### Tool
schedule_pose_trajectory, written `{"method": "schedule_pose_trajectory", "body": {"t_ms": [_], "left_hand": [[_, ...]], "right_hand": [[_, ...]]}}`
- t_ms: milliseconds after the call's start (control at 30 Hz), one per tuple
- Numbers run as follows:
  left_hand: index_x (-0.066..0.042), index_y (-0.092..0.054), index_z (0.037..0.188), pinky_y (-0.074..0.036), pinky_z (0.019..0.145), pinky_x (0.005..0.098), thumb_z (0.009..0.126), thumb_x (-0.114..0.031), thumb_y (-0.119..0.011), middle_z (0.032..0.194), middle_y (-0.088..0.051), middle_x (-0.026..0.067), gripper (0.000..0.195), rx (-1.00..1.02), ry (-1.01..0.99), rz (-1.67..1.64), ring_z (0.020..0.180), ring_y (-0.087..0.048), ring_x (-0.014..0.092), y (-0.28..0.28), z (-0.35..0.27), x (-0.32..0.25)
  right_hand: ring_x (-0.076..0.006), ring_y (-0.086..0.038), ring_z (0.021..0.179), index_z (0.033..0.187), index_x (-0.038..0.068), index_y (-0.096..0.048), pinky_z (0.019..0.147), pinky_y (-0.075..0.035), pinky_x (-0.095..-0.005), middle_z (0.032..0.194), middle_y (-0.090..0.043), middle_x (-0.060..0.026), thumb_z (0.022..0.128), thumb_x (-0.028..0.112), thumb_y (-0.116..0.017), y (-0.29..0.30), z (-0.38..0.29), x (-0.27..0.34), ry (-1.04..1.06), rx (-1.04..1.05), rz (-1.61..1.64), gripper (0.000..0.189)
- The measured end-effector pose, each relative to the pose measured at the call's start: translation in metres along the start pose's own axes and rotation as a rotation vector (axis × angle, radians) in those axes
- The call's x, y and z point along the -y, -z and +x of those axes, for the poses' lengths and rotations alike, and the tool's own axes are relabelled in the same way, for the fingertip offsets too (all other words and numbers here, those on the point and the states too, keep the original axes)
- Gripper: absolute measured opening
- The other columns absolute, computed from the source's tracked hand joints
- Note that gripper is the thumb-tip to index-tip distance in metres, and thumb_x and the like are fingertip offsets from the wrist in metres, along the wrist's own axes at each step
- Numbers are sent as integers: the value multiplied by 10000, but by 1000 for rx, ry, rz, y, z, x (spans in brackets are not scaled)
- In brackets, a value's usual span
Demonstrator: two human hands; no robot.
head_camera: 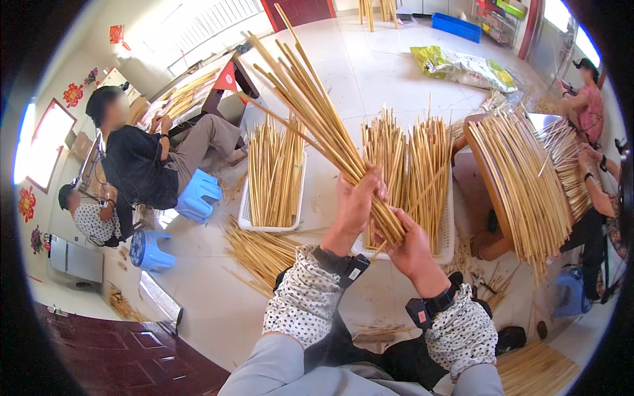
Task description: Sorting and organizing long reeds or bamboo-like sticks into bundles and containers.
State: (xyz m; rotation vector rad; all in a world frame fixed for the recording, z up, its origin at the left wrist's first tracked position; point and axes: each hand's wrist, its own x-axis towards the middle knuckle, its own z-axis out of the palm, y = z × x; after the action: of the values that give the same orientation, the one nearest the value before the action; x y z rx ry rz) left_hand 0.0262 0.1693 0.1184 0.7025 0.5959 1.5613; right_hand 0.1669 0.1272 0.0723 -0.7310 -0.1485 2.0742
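A bundle of long, thin tan plant stalks (327, 126) slants up and to the left in front of me, its far ends fanned apart. My left hand (357, 198) is wrapped around its lower part. At the bottom end, my right hand (405, 240) grips the same bundle with the fingers curled around it. Behind the hands stands a white plastic basket (446, 242) with upright stalks (428, 163) in two groups. To the left, another white basket (270, 227) holds more upright stalks (277, 173).
Loose stalks (262, 252) lie on the floor at left. A wooden table (488, 183) at right bears many stalks. Blue plastic stools (198, 195) stand at left. Several people sit around, one in black (141, 163) at left. A blue bin (455, 27) and a sack (463, 69) lie farther off.
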Motion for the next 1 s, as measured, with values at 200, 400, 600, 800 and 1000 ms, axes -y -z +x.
{"method": "schedule_pose_trajectory", "body": {"t_ms": [200,400,600,800,1000], "left_hand": [[-74,-495,945,-447,489,262,943,-42,-621,673,-529,5,130,-82,-61,246,557,-539,104,4,2,2],[-52,-552,961,-446,502,242,893,-48,-684,717,-600,21,148,-94,-7,675,591,-554,73,-12,-7,17],[-28,-577,1177,-533,765,407,825,-155,-731,992,-704,228,405,133,1,1055,948,-695,377,1,-23,59],[-14,-523,1241,-539,766,434,805,-119,-740,982,-696,247,498,146,-72,1020,935,-684,423,-10,-33,59],[9,-502,1300,-533,841,371,820,-63,-734,1067,-693,181,538,111,61,1156,990,-683,260,-18,-40,45]], "right_hand": [[-101,-580,757,1159,57,-633,651,-460,-265,876,-631,-11,1058,276,-437,0,0,19,273,-244,-523,311],[-82,-538,685,1145,28,-647,579,-416,-244,808,-602,-11,972,324,-624,-22,-12,34,833,-189,-974,343],[-207,-643,803,1165,4,-652,735,-511,-333,846,-664,-129,780,422,-794,-41,-8,45,914,-324,-1316,587],[-111,-612,848,1136,-13,-669,751,-496,-288,939,-693,-73,880,322,-743,-29,-6,51,691,-84,-857,428],[-100,-574,867,1138,-1,-653,778,-477,-272,936,-648,-15,901,283,-739,-30,-11,54,702,-87,-841,380]]}}
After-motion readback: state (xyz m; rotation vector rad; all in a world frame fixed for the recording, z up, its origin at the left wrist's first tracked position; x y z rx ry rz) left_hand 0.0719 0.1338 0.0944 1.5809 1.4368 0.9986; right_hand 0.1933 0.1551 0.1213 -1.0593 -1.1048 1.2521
